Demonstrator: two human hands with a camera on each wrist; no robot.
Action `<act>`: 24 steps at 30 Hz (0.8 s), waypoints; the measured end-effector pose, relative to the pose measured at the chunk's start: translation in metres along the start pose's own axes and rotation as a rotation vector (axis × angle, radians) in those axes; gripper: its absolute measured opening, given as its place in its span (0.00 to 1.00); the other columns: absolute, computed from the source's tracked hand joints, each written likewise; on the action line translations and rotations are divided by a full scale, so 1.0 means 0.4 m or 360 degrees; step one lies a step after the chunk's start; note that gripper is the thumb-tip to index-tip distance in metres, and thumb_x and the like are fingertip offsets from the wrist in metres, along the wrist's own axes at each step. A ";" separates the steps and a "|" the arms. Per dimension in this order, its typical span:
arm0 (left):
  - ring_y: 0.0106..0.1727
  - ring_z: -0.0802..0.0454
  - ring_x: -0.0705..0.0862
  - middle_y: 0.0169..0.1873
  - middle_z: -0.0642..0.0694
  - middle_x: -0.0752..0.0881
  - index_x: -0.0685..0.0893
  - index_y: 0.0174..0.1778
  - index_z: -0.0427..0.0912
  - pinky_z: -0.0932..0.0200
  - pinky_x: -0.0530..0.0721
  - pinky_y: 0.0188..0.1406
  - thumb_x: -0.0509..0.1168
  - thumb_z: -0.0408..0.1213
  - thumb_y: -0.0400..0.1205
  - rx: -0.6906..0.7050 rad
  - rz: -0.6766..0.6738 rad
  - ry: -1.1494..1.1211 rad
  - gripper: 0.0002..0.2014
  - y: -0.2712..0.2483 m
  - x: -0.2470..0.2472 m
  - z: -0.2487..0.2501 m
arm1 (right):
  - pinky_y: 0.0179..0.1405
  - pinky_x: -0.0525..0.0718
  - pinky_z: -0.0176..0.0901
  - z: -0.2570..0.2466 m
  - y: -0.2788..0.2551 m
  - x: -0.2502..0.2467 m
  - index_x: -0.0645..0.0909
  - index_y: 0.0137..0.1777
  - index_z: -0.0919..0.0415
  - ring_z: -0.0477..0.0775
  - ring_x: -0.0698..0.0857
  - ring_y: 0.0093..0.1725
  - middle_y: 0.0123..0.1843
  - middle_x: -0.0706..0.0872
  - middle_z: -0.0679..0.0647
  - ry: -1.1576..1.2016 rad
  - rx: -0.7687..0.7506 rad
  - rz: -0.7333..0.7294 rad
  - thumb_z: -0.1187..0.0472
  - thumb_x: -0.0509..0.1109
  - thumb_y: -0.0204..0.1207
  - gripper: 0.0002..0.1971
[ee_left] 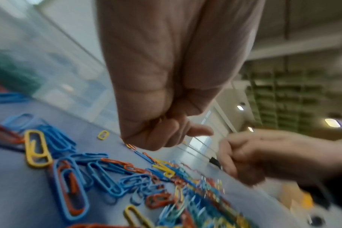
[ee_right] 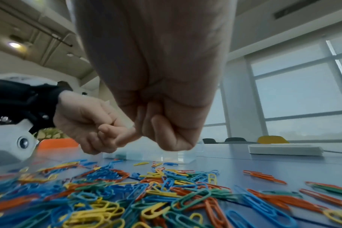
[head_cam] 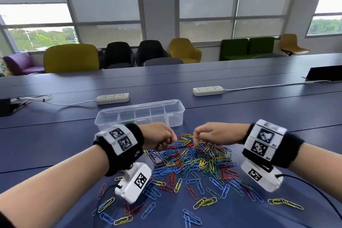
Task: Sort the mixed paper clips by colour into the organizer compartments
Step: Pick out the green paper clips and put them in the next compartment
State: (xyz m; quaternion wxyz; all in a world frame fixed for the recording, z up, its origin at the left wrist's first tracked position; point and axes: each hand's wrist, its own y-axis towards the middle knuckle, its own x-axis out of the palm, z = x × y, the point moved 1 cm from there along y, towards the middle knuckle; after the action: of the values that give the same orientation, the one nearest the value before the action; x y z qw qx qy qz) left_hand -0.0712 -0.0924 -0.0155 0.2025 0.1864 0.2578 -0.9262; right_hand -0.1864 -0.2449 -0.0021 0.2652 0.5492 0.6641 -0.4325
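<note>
1. A pile of paper clips (head_cam: 194, 161) in blue, red, yellow and green lies spread on the blue bench (head_cam: 55, 135), with loose clips scattered toward the near edge.
2. The clear organizer (head_cam: 140, 114) stands on the bench just beyond the pile, its dividers visible; what lies inside cannot be made out clearly.
3. The left hand (head_cam: 159, 138) hovers over the far left edge of the pile with its fingers curled into a loose fist; a small orange glint shows between the fingers in the left wrist view, but whether it holds a clip cannot be told.
4. The right hand (head_cam: 216, 133) hangs over the far middle of the pile, fingers curled, with one fingertip reaching down to the clips; whether it grips one cannot be told.
5. The two hands are near each other, apart.
6. Two white power strips (head_cam: 112, 98) lie on the bench behind the organizer.
</note>
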 end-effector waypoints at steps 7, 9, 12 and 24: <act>0.30 0.59 0.73 0.31 0.49 0.76 0.77 0.34 0.44 0.71 0.73 0.29 0.58 0.39 0.84 -0.0012 -0.0039 0.1056 0.13 0.011 0.055 0.007 | 0.30 0.66 0.29 -0.044 0.078 0.049 0.83 0.56 0.57 0.41 0.76 0.37 0.33 0.76 0.40 -0.0436 -0.0078 -0.0100 0.52 0.75 0.72 0.15; 0.36 0.51 0.77 0.38 0.44 0.81 0.83 0.44 0.36 0.60 0.74 0.37 0.62 0.45 0.82 0.0016 -0.0022 0.1365 0.13 0.017 0.061 -0.004 | 0.33 0.69 0.32 -0.042 0.088 0.056 0.84 0.52 0.59 0.48 0.76 0.43 0.39 0.80 0.47 -0.0458 -0.0064 -0.0106 0.53 0.76 0.71 0.13; 0.41 0.51 0.78 0.40 0.43 0.83 0.86 0.50 0.35 0.61 0.73 0.41 0.66 0.46 0.80 0.0011 0.0000 0.1429 0.15 0.020 0.050 -0.016 | 0.35 0.71 0.33 -0.038 0.078 0.050 0.83 0.48 0.58 0.47 0.77 0.39 0.41 0.82 0.49 -0.0339 -0.0054 -0.0110 0.53 0.74 0.74 0.09; 0.28 0.67 0.75 0.27 0.56 0.82 0.82 0.36 0.41 0.74 0.72 0.36 0.65 0.37 0.82 0.0162 -0.0004 0.0264 0.09 -0.046 0.001 -0.018 | 0.24 0.63 0.33 -0.023 -0.011 0.027 0.66 0.41 0.56 0.45 0.63 0.27 0.33 0.67 0.50 0.0511 0.0241 -0.0103 0.60 0.55 0.85 0.09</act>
State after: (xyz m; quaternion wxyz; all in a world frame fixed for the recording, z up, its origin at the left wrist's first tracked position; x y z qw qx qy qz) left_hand -0.0785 -0.0743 -0.0141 0.1695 0.2720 0.2266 -0.9198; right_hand -0.1921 -0.2316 -0.0052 0.0994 0.6078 0.6808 -0.3965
